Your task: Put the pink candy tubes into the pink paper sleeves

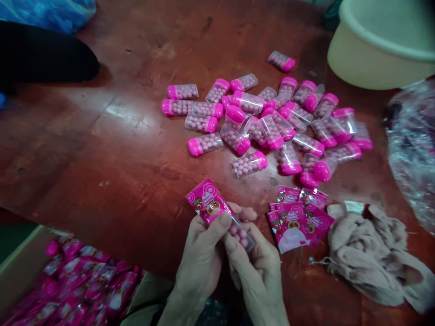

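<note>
Near the table's front edge, my left hand [204, 249] pinches a pink printed sleeve label [209, 201] with its thumb on top. My right hand [258, 267] grips a clear candy tube [243, 235] filled with pink balls, whose lower end sticks out of the label. The tube's other end is hidden under the label and fingers. To the right of my right hand lies a small stack of the same pink labels [295, 222]. Beyond my hands a loose pile of clear candy tubes with bright pink caps [248, 165] covers the middle of the table.
A cardboard box [20, 267] at lower left holds many pink-wrapped tubes. At right lie a crumpled beige cloth [363, 249] and clear plastic wrap [411, 149]. A cream tub [377, 59] stands at the back right. A dark sleeve [47, 52] and blue plastic bag [50, 13] are at upper left.
</note>
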`<state>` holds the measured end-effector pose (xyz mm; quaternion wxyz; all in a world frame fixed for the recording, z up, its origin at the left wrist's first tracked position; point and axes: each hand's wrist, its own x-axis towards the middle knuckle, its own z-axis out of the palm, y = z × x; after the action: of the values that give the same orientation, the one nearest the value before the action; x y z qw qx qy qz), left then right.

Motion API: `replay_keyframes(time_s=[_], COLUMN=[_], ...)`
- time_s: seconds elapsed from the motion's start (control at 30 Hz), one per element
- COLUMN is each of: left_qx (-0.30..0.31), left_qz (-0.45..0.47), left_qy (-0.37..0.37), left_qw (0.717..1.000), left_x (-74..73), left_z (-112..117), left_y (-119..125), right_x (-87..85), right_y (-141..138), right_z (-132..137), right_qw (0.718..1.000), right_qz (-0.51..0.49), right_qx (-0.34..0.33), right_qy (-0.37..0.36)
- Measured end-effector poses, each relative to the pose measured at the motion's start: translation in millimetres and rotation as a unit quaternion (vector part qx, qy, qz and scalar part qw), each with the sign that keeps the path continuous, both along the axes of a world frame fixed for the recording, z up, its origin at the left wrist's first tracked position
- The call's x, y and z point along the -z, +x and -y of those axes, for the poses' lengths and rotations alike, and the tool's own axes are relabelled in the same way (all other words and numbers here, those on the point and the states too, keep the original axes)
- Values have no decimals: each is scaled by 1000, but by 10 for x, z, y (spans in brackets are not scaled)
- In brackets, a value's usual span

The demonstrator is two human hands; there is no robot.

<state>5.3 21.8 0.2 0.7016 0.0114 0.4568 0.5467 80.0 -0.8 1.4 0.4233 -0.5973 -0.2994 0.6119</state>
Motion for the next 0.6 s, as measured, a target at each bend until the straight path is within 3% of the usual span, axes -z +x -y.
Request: replay_keyframes(time_s=[0.13, 0.3, 0.5, 0.6], left_qx=[0, 25, -35, -64], left_qz=[14, 52, 36, 15], left_qy=[-15, -20, -3, -31], left_qw=[1000, 998, 999, 997], left_x=[-22, -29, -1, 8], left_z=[24, 62, 46, 56], left_y=[83, 66, 44, 95], right_x=[-9, -28, -6, 6], right_y=[58, 180, 152, 100], right_z=[18, -26, -166, -142], right_qw=[999, 994, 993, 994], right_qz=[35, 61, -79, -82], right_qx=[-17, -87, -83, -62], right_qy=[-4, 15, -28, -42])
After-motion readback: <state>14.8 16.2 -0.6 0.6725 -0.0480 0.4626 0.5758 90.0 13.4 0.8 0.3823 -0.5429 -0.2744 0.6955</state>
